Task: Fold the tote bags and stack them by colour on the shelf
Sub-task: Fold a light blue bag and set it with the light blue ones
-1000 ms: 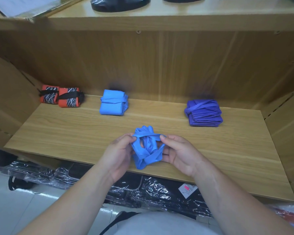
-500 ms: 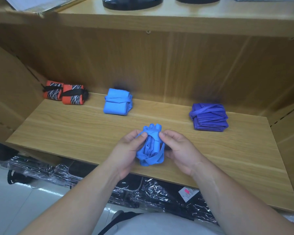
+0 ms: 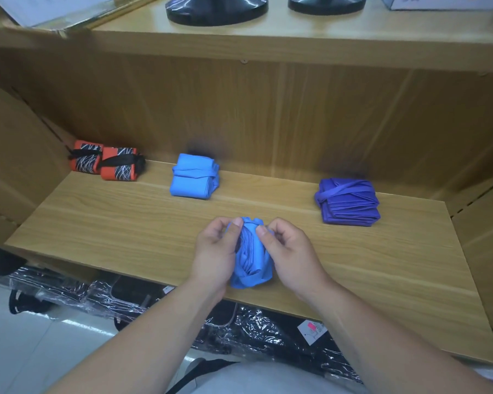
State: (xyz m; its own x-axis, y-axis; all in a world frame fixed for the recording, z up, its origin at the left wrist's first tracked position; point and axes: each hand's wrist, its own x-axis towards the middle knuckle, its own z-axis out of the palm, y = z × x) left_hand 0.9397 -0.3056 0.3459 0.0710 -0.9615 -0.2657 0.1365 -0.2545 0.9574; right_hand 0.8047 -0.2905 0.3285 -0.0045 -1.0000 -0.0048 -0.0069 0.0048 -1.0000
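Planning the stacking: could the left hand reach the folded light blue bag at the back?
Probably yes: only bare shelf separates the left hand from the folded bag, though it grips the blue bundle.

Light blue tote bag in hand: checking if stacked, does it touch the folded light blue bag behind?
Apart. Head view shows bare wooden shelf between held light blue tote bag and folded light blue bag.

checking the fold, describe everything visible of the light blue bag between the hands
The light blue fabric tote bag is a compact, rumpled bundle, folds running lengthwise, a strap wrapped across its near end. It is at the front of the wooden shelf, held from both sides by the left hand and right hand, thumbs pinching its far end.
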